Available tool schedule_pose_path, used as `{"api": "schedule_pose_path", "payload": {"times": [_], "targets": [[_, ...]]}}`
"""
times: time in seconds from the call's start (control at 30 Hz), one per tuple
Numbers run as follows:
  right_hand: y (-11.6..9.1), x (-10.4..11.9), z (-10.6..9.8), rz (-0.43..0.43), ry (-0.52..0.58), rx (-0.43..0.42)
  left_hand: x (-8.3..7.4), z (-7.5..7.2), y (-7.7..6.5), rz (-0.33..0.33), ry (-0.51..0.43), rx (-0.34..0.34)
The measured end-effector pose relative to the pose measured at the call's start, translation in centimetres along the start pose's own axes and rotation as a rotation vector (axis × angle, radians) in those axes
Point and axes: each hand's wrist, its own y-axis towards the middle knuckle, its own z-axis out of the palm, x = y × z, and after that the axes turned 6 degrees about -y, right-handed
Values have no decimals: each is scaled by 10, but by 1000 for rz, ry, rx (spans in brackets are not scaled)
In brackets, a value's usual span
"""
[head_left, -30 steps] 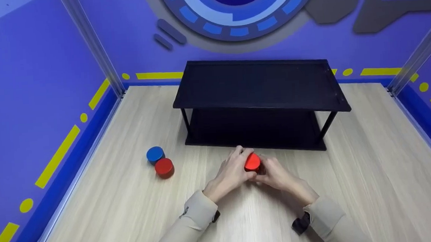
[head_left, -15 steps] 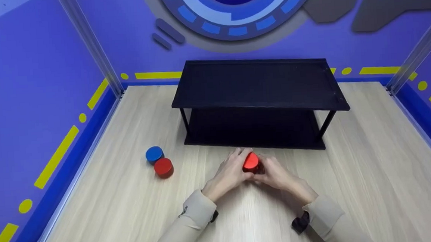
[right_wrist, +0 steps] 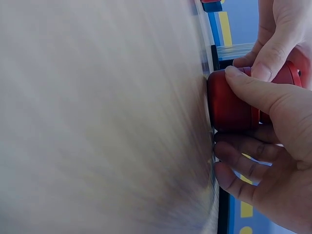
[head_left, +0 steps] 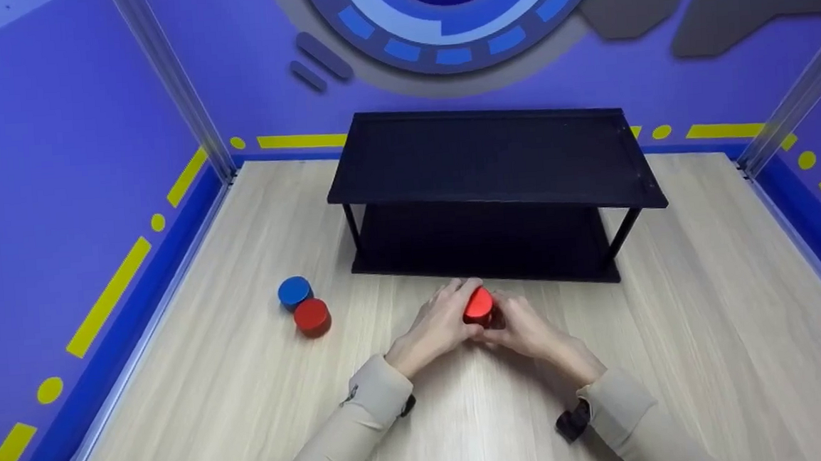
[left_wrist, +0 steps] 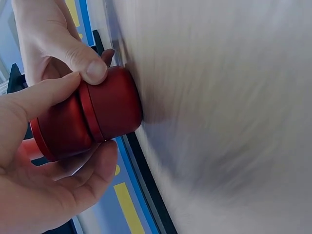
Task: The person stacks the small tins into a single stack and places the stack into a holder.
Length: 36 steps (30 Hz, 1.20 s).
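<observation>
The left hand (head_left: 439, 326) has its fingers curled round an upper red canister (left_wrist: 63, 127), which stands on a lower red canister (left_wrist: 116, 105) that the right hand (head_left: 525, 327) grips between thumb and fingers, the stack upright on the bench (head_left: 215, 413) just in front of a black two-tier shelf (head_left: 495, 155). Well to the left, a blue canister (head_left: 294, 292) sits close behind another red canister (head_left: 312, 317), while the blue-purple wall (head_left: 230, 70) bears a printed round emblem (head_left: 453, 55) and yellow dashes.
</observation>
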Motion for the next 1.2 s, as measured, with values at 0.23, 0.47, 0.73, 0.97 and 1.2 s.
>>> {"api": "schedule_pose_path", "payload": {"times": [0.23,0.47,0.73,0.97,1.2], "targets": [[0,2,2,16,39,29,3,-2,-4,-11,-11,29],[-2,3,3,40,60,48,5,-14,-14,-40,-29,51],[-1,2,-1,58,97,50,14,-33,-21,-35,-36,27],[-1,1,-1,52,78,29,23,-45,-26,28,-25,-76],[0,1,-1,58,66,34,37,-57,-36,38,3,-184]]}}
